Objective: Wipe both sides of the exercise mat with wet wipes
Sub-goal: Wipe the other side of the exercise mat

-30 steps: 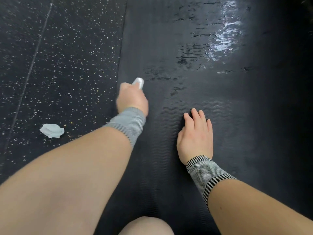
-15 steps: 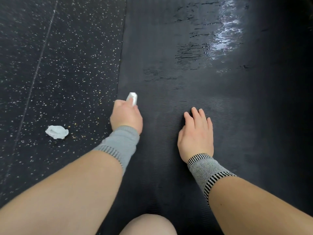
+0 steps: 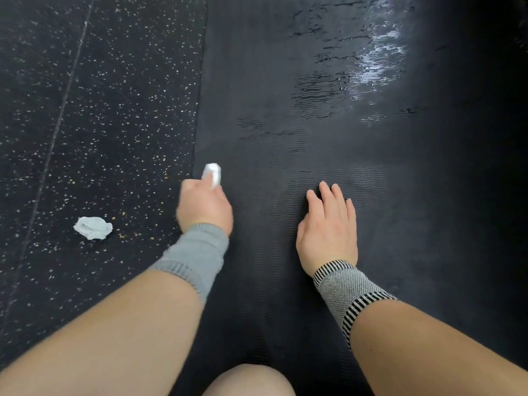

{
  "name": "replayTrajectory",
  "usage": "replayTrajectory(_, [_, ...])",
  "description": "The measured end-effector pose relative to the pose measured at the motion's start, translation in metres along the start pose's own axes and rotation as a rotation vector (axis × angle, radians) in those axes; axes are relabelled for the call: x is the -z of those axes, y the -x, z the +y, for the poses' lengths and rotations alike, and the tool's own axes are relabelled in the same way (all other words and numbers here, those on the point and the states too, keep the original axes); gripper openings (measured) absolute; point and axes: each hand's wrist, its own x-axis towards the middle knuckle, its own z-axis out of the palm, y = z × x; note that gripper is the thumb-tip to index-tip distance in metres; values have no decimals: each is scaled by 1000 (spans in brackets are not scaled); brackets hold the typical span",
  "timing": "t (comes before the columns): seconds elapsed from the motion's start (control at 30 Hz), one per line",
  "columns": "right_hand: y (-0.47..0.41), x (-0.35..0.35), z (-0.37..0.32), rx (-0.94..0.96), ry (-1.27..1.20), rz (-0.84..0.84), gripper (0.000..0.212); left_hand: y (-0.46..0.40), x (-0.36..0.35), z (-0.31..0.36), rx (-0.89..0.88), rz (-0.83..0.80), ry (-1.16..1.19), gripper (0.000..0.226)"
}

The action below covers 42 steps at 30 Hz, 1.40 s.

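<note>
Now the wet wipe (image 3: pixel 212 173) is being drawn back along the exercise mat's (image 3: pixel 285 252) left edge, gripped in the left hand (image 3: pixel 203 208), while the right hand (image 3: pixel 328 230) is being pressed flat; nearer stretches are being covered.

I see a dark speckled floor (image 3: pixel 100 110) with a seam running up its left side. The black mat (image 3: pixel 285 124) lies flat on it, and a crumpled wipe (image 3: pixel 93 227) sits just left of the mat's left edge.

mat (image 3: pixel 328 144) on floor (image 3: pixel 100 95) | crumpled wipe (image 3: pixel 93 227) left of mat (on floor)
</note>
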Motion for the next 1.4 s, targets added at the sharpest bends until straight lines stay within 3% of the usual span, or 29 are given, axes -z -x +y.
replayTrajectory(0.13, [-1, 2, -1, 2, -10, -27, 45, 52, -19, 33, -390, -180, 3, 34])
replayTrajectory(0.27, [-3, 18, 15, 88, -47, -170, 46, 27, -14, 20, -263, -128, -51, 34])
replayTrajectory(0.4, [-7, 38, 65, -25, -20, -45, 40, 9, -7, 22, -89, -75, -103, 33])
replayTrajectory(0.47, [-4, 38, 81, -42, 15, -27, 40, 27, -15, 44, -134, -111, -98, 35])
replayTrajectory(0.6, [-2, 32, 85, 3, 20, 14, 40, 72, -40, 87, -435, -242, -21, 36])
replayTrajectory(0.67, [-1, 31, 86, -4, 21, 11, 40, 71, -46, 92, -486, -247, -42, 33])
replayTrajectory(0.73, [-1, 31, 88, -3, 29, 17, 43, 53, -40, 87, -447, -196, -74, 33])
replayTrajectory(0.87, [-1, 31, 87, 4, 32, -5, 49, -1, -24, 74, -175, -33, -29, 35])
replayTrajectory(0.97, [-1, 31, 87, 4, 38, 0, 49, 3, -31, 91, -67, -14, 29, 29])
replayTrajectory(1.07, [-1, 31, 88, 14, 44, -8, 49, 36, -43, 122, -197, -103, 96, 13])
replayTrajectory(1.17, [-1, 33, 89, 20, 38, -17, 50, 59, -59, 137, -454, -183, 149, 30])
replayTrajectory(1.23, [-1, 33, 88, 21, 35, -19, 51, 44, -56, 134, -497, -172, 65, 33])
replayTrajectory(1.33, [-3, 32, 88, 11, 29, -5, 50, -3, -42, 116, -221, -81, 77, 31])
replayTrajectory(1.4, [-2, 31, 88, 8, 28, -1, 50, -22, -36, 105, -136, -17, 13, 38])
